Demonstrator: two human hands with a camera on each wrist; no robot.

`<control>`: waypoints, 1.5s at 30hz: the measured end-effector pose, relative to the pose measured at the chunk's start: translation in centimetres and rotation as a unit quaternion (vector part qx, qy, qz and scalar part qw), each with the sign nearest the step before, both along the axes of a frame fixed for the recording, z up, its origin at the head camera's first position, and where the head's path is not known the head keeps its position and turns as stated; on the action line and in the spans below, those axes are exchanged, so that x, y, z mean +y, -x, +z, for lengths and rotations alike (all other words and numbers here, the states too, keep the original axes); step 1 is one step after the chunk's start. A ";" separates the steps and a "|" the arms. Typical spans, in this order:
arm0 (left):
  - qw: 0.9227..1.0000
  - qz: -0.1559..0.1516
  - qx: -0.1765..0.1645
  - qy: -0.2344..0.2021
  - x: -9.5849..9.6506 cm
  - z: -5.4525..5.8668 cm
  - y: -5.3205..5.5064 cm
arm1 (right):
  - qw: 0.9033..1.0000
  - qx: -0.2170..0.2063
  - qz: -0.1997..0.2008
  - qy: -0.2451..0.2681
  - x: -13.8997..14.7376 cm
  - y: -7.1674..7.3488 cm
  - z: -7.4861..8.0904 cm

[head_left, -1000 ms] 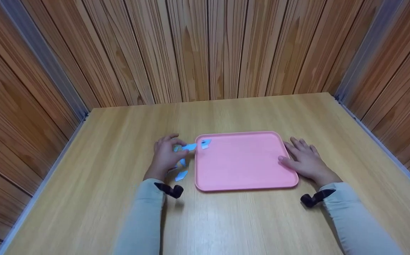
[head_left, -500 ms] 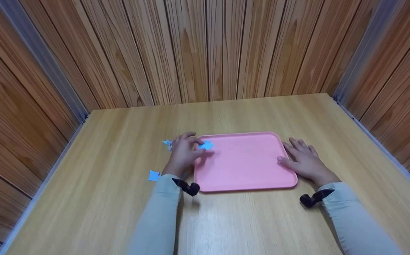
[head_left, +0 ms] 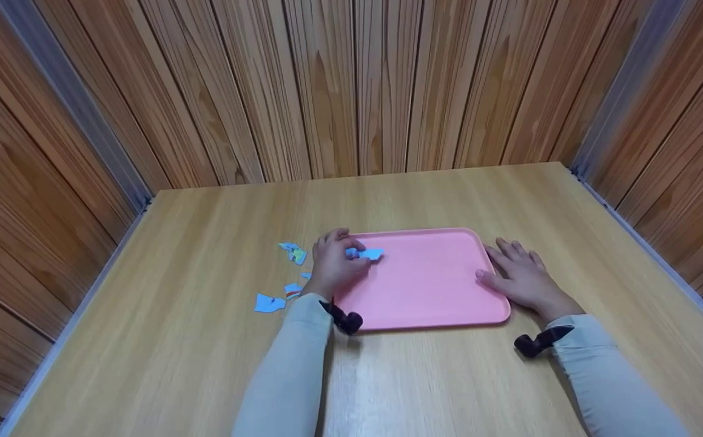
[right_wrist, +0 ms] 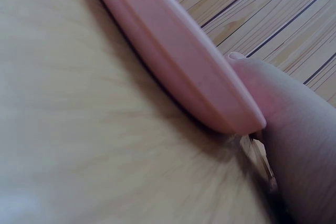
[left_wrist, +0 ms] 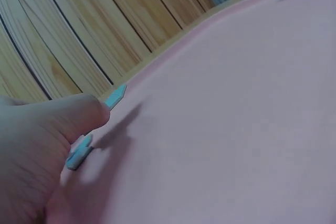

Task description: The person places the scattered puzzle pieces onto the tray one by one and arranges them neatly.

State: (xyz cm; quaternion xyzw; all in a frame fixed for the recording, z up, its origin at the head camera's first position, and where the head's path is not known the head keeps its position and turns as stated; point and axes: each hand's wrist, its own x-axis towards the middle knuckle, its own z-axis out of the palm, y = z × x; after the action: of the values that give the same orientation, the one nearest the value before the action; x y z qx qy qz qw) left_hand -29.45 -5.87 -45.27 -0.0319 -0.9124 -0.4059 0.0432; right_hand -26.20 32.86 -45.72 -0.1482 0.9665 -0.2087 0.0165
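My left hand point(head_left: 336, 264) is over the far left part of a pink tray point(head_left: 424, 285), pinching a flat light-blue piece point(head_left: 372, 254) between thumb and fingers. In the left wrist view this piece point(left_wrist: 116, 96) sticks out past the thumb, and its shadow falls on the tray. Another blue piece point(left_wrist: 80, 155) lies on the tray, close below the hand. My right hand point(head_left: 524, 276) rests at the tray's right side, thumb over the rim and the other fingers stretched out beyond it. In the right wrist view the tray's rim point(right_wrist: 173, 56) meets the thumb's base.
Left of the tray, several flat blue pieces lie on the wooden table point(head_left: 205, 340): a blue and green one point(head_left: 295, 252), a plain-looking blue one point(head_left: 269, 303) and one with a red stripe point(head_left: 292, 290). Wood-panelled walls point(head_left: 351, 85) enclose the back and sides.
My left hand has moved right with the blue piece, from the tray's left edge to over its far left part. More pieces on the table now show behind it. The right hand stays put.
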 end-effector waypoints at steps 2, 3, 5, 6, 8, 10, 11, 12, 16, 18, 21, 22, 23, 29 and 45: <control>1.000 0.005 -0.011 0.007 0.3 -0.1 0.1 | 1.000 -0.004 0.001 -0.002 0.0 0.0 0.0; 1.000 0.007 -0.015 0.013 0.4 -0.2 0.2 | 1.000 -0.006 0.002 -0.002 0.0 -0.1 0.0; 0.999 0.008 -0.018 0.027 0.6 -0.2 0.3 | 1.000 -0.006 0.004 -0.002 0.0 -0.1 0.0; 0.999 0.009 -0.019 0.031 0.7 -0.1 0.4 | 1.000 -0.006 0.005 -0.001 0.1 -0.1 0.0; 0.999 0.007 -0.015 0.044 0.8 -0.1 0.7 | 1.000 -0.003 0.006 0.001 0.2 -0.1 0.0; 0.998 0.003 -0.010 0.058 0.9 0.0 1.0 | 1.000 -0.001 0.005 0.003 0.3 -0.1 0.0; 0.998 0.000 -0.009 0.065 0.9 0.1 1.1 | 1.000 -0.001 0.005 0.003 0.3 -0.1 0.0; 0.997 -0.002 -0.008 0.071 1.0 0.1 1.2 | 1.000 -0.001 0.005 0.003 0.3 -0.1 0.0; 0.996 -0.006 -0.015 0.084 1.0 0.2 1.6 | 1.000 -0.001 0.007 0.000 0.2 0.0 -0.1; 0.996 -0.005 -0.022 0.085 1.1 0.2 1.6 | 1.000 0.002 0.008 -0.001 0.1 0.0 -0.2; 0.995 -0.008 -0.021 0.096 1.1 0.4 1.6 | 1.000 0.006 0.007 -0.001 0.0 0.1 -0.2; 0.995 -0.009 -0.022 0.101 1.1 0.5 1.6 | 1.000 0.006 0.006 -0.002 0.0 0.1 -0.2; 0.994 -0.011 -0.023 0.105 1.2 0.6 1.7 | 1.000 0.007 0.006 -0.002 0.0 0.1 -0.3; 0.993 -0.012 -0.035 0.108 1.6 0.8 1.8 | 1.000 0.004 0.002 -0.003 0.0 -0.1 -0.1; 0.997 -0.001 -0.040 0.059 1.0 0.9 1.5 | 1.000 0.000 0.002 -0.003 0.2 -0.2 0.0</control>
State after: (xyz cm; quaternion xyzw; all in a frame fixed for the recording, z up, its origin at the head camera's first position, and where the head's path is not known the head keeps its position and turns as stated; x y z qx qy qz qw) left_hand -30.99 -4.90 -44.37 -0.0192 -0.9358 -0.3520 0.0044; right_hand -26.04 33.04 -45.72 -0.1498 0.9668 -0.2062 0.0170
